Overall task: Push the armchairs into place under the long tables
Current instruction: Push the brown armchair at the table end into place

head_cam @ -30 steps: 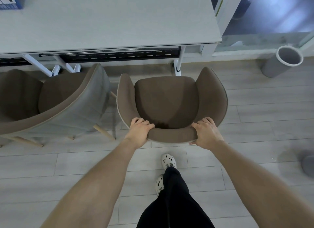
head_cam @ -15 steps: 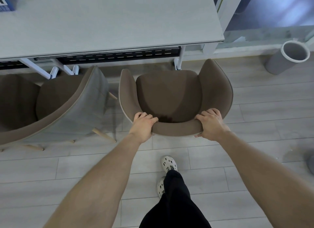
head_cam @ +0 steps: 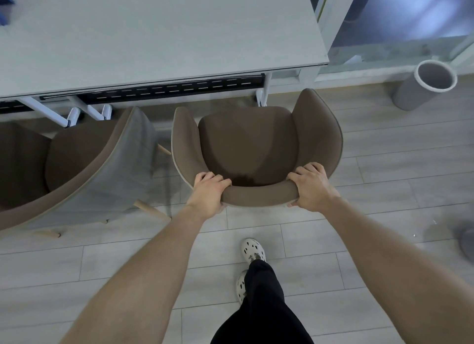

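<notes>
Brown armchair (head_cam: 251,148) was covered in matt woven cloth, pale piping at its edges. Neighbouring grey-backed armchair (head_cam: 120,169) showed similar matt fabric and light wooden legs. Long pale-grey table top (head_cam: 154,35) looked smooth, matt laminate; white legs (head_cam: 41,110) painted metal. Floor (head_cam: 384,189) grey wood-grain planks.

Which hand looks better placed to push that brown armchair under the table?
Neither clearly: left hand and right hand both grip the armchair backrest, one at each end, squarely facing the table.

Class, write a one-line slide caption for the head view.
Both hands, left and right, grip a brown armchair's backrest, facing the long table.
</notes>
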`<action>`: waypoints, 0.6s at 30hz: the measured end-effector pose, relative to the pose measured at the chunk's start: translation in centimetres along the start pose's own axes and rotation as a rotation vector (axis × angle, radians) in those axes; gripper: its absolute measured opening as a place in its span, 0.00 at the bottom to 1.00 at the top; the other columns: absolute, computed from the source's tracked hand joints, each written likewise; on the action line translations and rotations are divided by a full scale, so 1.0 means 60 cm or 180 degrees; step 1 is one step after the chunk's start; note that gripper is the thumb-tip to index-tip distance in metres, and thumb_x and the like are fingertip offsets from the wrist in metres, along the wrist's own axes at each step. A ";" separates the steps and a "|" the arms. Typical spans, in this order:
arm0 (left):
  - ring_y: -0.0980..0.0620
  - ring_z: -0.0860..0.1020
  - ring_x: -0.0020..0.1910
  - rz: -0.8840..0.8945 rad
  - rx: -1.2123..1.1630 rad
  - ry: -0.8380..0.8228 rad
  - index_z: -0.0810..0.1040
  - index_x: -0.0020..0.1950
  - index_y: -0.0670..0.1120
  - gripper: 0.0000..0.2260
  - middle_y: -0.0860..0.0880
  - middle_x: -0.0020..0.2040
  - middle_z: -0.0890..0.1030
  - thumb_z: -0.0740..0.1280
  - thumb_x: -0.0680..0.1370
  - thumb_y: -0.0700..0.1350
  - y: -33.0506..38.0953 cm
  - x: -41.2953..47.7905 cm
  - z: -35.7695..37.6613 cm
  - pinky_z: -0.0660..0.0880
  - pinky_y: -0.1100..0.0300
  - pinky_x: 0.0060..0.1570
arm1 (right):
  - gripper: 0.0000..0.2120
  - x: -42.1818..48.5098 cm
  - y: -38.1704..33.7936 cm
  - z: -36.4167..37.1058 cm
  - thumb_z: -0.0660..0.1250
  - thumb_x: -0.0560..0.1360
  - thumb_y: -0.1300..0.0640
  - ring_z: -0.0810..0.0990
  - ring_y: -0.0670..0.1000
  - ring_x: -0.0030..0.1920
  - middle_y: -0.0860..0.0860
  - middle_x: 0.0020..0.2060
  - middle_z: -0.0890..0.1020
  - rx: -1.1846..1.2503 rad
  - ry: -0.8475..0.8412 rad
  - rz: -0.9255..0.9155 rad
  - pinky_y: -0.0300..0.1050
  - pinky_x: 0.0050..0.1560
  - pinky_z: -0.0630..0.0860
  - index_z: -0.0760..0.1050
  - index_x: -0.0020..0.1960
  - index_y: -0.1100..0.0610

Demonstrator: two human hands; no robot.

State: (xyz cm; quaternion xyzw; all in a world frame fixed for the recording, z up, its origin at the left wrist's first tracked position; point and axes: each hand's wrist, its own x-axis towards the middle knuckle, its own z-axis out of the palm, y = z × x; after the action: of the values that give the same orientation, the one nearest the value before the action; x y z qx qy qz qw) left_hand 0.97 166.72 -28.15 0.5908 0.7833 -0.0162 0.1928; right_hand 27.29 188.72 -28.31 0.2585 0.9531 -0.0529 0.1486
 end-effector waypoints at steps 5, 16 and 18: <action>0.45 0.75 0.61 -0.0075 0.0047 -0.0071 0.80 0.64 0.54 0.20 0.53 0.55 0.81 0.76 0.73 0.48 0.006 -0.002 0.002 0.61 0.47 0.73 | 0.39 -0.003 -0.002 -0.004 0.77 0.59 0.23 0.78 0.57 0.59 0.47 0.52 0.81 0.0004 -0.0059 -0.0002 0.58 0.76 0.62 0.80 0.61 0.46; 0.45 0.75 0.63 -0.0135 0.0027 -0.0153 0.79 0.66 0.54 0.23 0.54 0.57 0.81 0.75 0.72 0.45 0.019 -0.021 0.013 0.61 0.49 0.73 | 0.40 -0.020 -0.004 0.007 0.80 0.54 0.26 0.79 0.57 0.56 0.47 0.48 0.81 0.0034 -0.0084 -0.0001 0.57 0.75 0.64 0.82 0.59 0.48; 0.46 0.75 0.61 -0.0155 0.0039 -0.0128 0.79 0.66 0.55 0.24 0.55 0.56 0.81 0.77 0.70 0.45 0.016 -0.022 0.020 0.62 0.49 0.73 | 0.40 -0.021 -0.004 0.007 0.80 0.55 0.25 0.79 0.57 0.57 0.47 0.49 0.81 0.0005 -0.0120 0.0010 0.58 0.76 0.63 0.82 0.59 0.47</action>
State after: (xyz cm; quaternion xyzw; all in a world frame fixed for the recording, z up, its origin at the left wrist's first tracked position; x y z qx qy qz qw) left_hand 2.53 165.53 -28.65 0.5722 0.7934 -0.0376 0.2043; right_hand 28.32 187.82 -28.31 0.2590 0.9496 -0.0584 0.1665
